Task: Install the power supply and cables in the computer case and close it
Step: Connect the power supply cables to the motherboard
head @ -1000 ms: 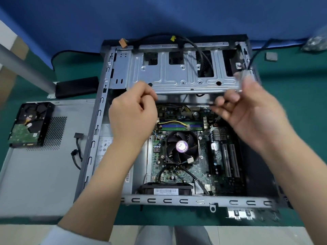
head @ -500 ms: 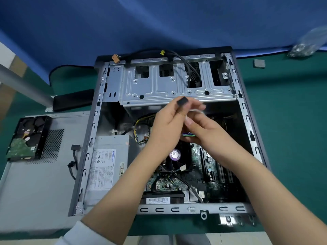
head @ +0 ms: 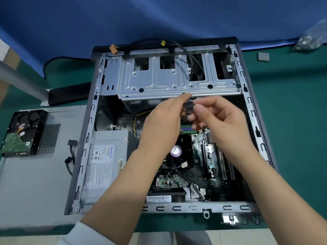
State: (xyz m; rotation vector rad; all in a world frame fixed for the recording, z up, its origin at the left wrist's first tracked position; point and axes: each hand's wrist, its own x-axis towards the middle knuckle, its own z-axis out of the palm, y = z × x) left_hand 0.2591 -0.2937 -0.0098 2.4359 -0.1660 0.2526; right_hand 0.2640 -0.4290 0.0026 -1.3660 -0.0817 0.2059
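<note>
Left hand (head: pixel 163 121) and right hand (head: pixel 218 119) meet above the middle of the open grey steel computer case (head: pixel 254 121), each pinching the same small black plastic cable connector (head: pixel 188 106) between thumb and fingertips. Holding it raised, clear of the board, probably lets the person turn it and check its keying before seating it. Directly beneath the hands lies the green motherboard (head: pixel 208 156) with its black round cooling fan (head: pixel 177 152), where a socket is presumably sought. The grey metal box power supply (head: pixel 104 161) with a white label already sits in the case's near-left corner, its yellow and black wire bundle (head: pixel 135 124) arching toward the board. The perforated steel drive cage (head: pixel 177 80) spans the far end. Outside, to the left, the flat grey side panel (head: pixel 35 183) lies on the green table mat (head: pixel 292 121), carrying a bare hard disk drive (head: pixel 21 133); the case therefore remains unclosed.
</note>
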